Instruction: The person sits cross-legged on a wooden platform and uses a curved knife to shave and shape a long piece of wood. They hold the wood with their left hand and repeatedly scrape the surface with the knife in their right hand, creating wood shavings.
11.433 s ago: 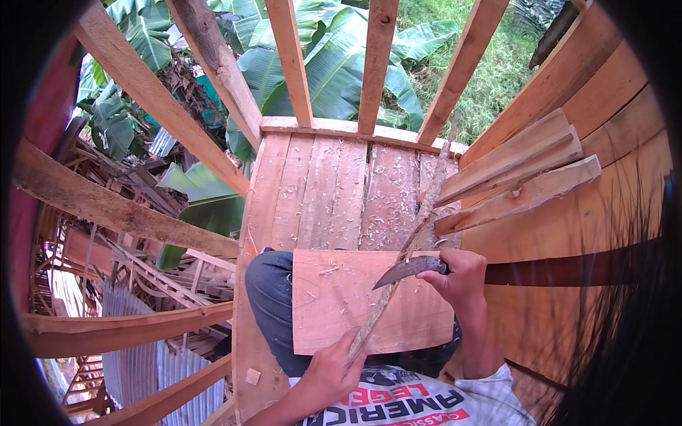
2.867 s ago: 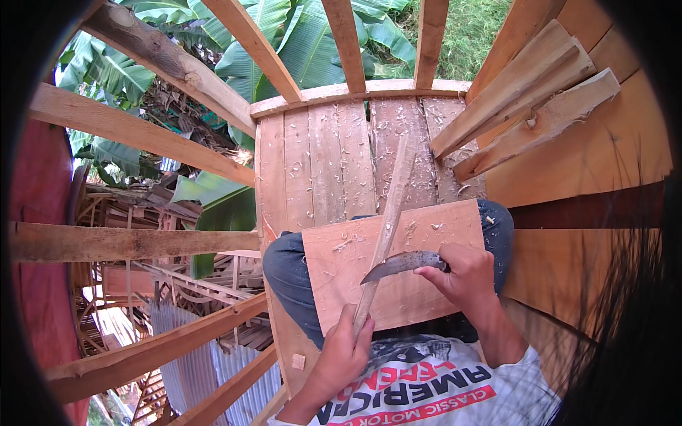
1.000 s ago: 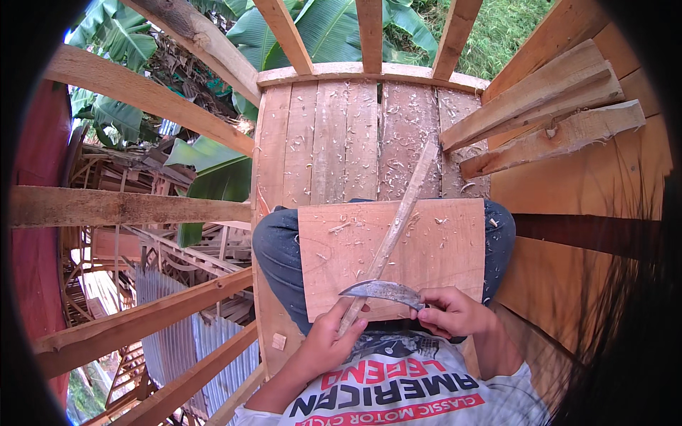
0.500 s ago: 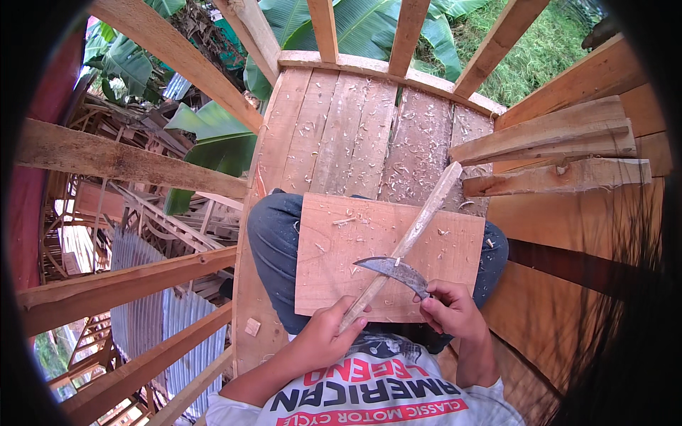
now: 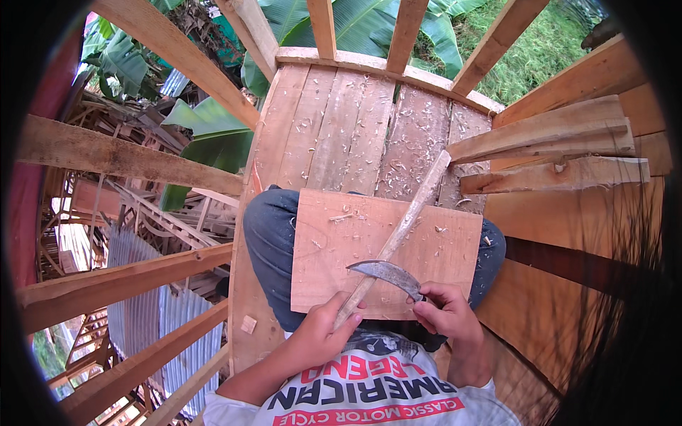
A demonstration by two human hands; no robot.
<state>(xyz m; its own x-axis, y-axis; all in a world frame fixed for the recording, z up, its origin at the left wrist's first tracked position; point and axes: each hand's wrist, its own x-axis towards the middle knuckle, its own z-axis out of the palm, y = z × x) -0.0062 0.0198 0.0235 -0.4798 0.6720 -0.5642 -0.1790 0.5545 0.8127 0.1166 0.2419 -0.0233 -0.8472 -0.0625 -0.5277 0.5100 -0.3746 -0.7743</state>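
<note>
My left hand (image 5: 328,328) is closed round the near end of a long, narrow wooden stick (image 5: 414,216). The stick slants away to the right, over a flat wooden board (image 5: 323,241) lying across my lap. In my right hand (image 5: 449,312) is a sickle (image 5: 392,273) with a dark, curved blade; my fingers hide most of its handle. The blade crosses the stick a short way beyond my left hand and appears to touch it. Small shavings (image 5: 341,216) lie on the board.
Plank flooring (image 5: 334,128) strewn with shavings stretches ahead. Wooden railing bars (image 5: 135,167) stand on the left and front. Rough wood pieces (image 5: 561,176) lie at the right, near the stick's far end. A small wood block (image 5: 249,324) sits by my left leg.
The sickle blade has slid along the stick toward my left hand. The stick has shifted slightly forward and left, bringing its far end close to the wood pieces. Both hands keep their grip.
</note>
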